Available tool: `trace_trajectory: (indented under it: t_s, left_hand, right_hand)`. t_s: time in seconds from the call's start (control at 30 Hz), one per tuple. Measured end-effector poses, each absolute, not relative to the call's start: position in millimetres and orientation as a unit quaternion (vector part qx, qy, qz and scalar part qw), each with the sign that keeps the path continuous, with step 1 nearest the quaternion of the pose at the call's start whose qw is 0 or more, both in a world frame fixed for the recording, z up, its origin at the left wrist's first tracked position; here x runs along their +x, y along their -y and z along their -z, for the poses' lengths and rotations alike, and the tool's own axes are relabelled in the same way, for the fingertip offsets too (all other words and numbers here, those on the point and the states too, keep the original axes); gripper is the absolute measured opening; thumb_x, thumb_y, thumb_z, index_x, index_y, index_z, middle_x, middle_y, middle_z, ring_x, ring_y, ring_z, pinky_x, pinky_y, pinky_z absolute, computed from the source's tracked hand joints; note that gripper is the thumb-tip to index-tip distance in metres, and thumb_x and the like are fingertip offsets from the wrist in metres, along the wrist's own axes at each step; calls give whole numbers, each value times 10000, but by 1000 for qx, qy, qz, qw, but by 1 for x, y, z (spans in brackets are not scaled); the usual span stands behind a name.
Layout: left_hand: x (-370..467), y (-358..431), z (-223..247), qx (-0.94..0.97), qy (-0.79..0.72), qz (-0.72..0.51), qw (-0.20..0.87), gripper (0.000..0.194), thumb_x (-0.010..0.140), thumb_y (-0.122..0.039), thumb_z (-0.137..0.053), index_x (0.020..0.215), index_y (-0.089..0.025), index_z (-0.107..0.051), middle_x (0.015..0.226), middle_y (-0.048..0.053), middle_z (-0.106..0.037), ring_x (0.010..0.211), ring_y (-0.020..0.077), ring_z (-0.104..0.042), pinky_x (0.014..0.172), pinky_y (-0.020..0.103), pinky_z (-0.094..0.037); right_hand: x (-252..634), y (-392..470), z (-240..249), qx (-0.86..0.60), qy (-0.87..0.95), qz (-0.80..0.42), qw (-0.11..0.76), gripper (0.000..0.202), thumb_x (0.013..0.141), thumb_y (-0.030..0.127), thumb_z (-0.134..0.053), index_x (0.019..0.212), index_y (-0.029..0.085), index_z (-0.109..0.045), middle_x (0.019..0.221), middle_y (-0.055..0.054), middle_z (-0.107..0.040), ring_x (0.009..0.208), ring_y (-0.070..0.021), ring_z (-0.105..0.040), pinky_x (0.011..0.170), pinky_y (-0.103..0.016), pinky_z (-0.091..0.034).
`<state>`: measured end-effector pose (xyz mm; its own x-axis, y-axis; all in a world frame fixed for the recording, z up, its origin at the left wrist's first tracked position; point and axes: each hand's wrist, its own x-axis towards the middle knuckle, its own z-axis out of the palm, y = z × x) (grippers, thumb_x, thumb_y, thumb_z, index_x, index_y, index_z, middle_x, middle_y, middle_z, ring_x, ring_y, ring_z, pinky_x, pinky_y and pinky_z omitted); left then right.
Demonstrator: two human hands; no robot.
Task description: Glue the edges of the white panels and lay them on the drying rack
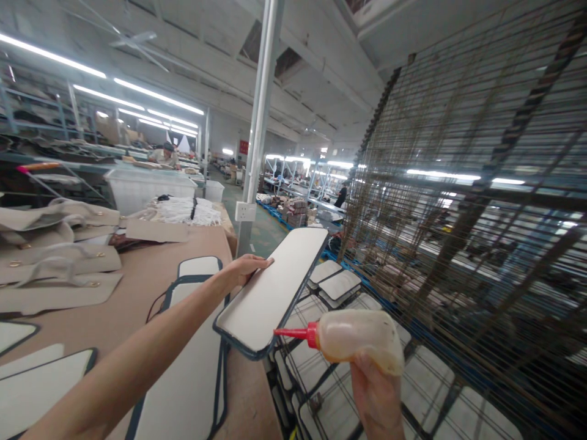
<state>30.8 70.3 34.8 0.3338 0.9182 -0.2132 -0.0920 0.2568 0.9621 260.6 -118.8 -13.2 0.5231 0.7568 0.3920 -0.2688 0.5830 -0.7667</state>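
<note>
My left hand (250,269) grips the left long edge of a white panel (275,287) with rounded corners and a dark blue border, thumb on top, fingers under it. The panel is held tilted above the table's edge. In my right hand (378,391) is a squeeze bottle (360,336) of amber liquid, lying sideways. Its red nozzle (296,333) points left, and the tip is at the panel's near right edge; whether it touches cannot be made out. Below my left forearm, more bordered white panels (178,373) lie stacked on the brown table (247,397).
Beige bag pieces with handles (59,263) lie at the left. A metal post with a socket box (245,211) rises behind the table. On the right, a wire rack (458,183) stands raised over lower mesh holding several panels (426,379). Another person (165,156) works farther back.
</note>
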Motion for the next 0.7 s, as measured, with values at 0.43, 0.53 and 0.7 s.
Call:
trace_trajectory:
  t_s: [0.43,0.53,0.7]
  left_hand:
    - [42,-47,-12,529,-454,-435,570,502,418,-475,-843,709,-131,-622,591,38,-691,498,171,-606,464,253,-438]
    - [48,-35,-10,572,-425,-433,552,464,478,-474,-819,730,-132,-633,641,33,-699,543,174,-616,497,247,-434]
    - [52,-23,-26,604,-398,-417,551,452,519,-501,-806,742,-144,-642,660,17,-688,567,163,-605,502,229,-420]
  right_hand:
    - [282,75,-33,-268,321,-256,872,526,529,333,-829,1018,239,-661,875,-12,-711,828,-222,-658,861,-437,-516]
    - [301,55,-37,-275,336,-229,871,499,505,304,-845,959,206,-662,863,-5,-702,832,-204,-645,894,-441,-495]
    - [320,47,-26,-272,326,-197,884,564,465,271,-868,978,207,-642,870,25,-698,804,-162,-633,887,-375,-501]
